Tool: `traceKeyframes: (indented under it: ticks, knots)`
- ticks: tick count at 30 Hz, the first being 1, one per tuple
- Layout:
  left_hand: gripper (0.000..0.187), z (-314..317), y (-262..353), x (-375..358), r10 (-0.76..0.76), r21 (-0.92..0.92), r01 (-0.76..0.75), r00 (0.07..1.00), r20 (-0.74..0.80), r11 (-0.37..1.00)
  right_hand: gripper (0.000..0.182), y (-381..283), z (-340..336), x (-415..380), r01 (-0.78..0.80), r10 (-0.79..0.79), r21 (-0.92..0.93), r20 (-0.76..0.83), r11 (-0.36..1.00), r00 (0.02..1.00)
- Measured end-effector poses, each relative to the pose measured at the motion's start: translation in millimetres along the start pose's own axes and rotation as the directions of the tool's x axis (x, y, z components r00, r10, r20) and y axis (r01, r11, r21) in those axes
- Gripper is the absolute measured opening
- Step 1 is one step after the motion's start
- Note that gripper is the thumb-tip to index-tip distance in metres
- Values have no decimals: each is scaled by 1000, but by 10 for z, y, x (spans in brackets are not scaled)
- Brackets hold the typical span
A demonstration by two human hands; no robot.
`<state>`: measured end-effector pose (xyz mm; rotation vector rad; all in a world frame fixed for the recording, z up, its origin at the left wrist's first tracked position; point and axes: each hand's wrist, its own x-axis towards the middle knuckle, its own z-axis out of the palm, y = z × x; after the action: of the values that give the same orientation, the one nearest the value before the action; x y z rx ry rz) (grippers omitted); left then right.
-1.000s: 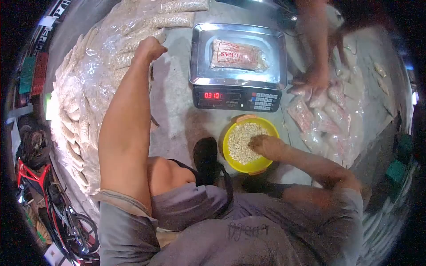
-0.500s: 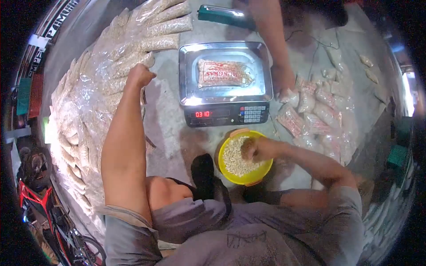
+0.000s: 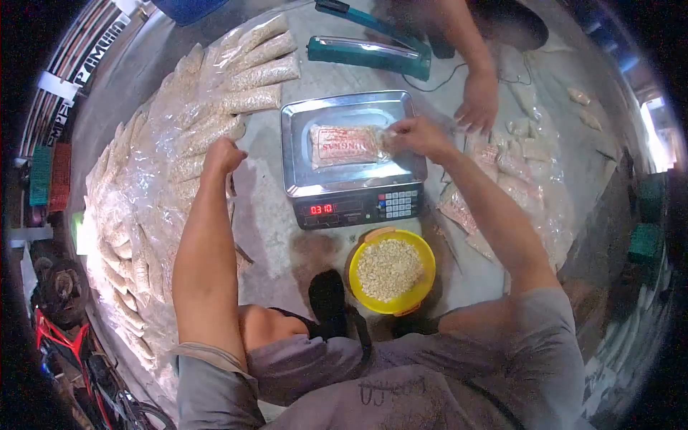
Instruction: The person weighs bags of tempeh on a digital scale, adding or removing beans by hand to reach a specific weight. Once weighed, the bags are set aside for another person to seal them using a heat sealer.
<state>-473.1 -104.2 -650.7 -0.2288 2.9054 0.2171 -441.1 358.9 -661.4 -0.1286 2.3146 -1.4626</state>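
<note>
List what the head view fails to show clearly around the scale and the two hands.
- Right hand fingertips: blurred at the bag mouth; grip unclear.
- Bag label: too small.
- Left hand: fist on the floor; palm hidden.
- Co-worker: cut off by the top edge.

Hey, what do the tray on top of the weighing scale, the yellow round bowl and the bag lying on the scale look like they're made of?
The scale's rectangular tray looks like polished stainless steel: silvery, with bright reflections. The yellow round bowl seems to be moulded plastic, with a uniform glossy colour and a smooth rim. The clear printed bag, touched by the right hand, appears to be thin plastic film: transparent, shiny and wrinkled.
</note>
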Motion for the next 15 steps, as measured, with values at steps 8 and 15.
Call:
traceKeyframes:
  ticks: [8, 15]
  knots:
    - [33, -46, -61, -44, 25, -10, -25, 1000, -10, 1000, 22, -55, 174, 123, 46, -71, -411, -44, 910, 997]
    - [32, 12, -48, 46, 6, -40, -4, 999, 37, 999, 18, -96, 202, 45, -24, 5, -159, -124, 987, 992]
